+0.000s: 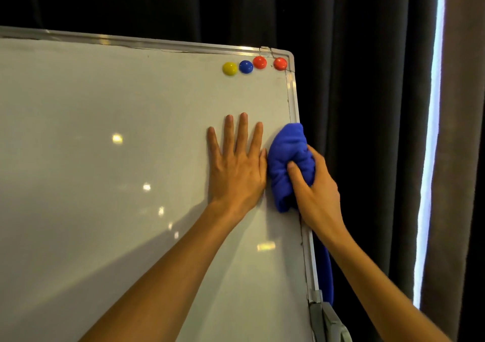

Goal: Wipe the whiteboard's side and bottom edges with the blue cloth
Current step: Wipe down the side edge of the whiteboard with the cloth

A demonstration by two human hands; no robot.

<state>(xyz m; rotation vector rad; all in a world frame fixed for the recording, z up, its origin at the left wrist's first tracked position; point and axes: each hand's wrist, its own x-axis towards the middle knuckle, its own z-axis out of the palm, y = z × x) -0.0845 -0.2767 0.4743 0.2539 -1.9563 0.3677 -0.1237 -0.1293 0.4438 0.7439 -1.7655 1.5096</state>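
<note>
Head view
Whiteboard [118, 144]: white surface in a silver frame, filling the frame from 9 o'clock to centre; right side edge [295, 105] runs from 1 o'clock down toward 5 o'clock.
Left hand [237, 168]: flat on the board, fingers spread wide and pointing to 12 o'clock, holding nothing; just beside the cloth.
Right hand [316, 186]: fingers closed around the blue cloth, pressing it on the side edge.
Blue cloth [287, 158]: bunched over the right side edge near centre; one end hangs behind the frame toward 5 o'clock.
Magnets: yellow magnet [230, 68], blue magnet [246, 67] and two red magnets [259, 62] in a row at the board's top right corner.
Background: dark curtain [367, 79] at 3 o'clock.
</note>
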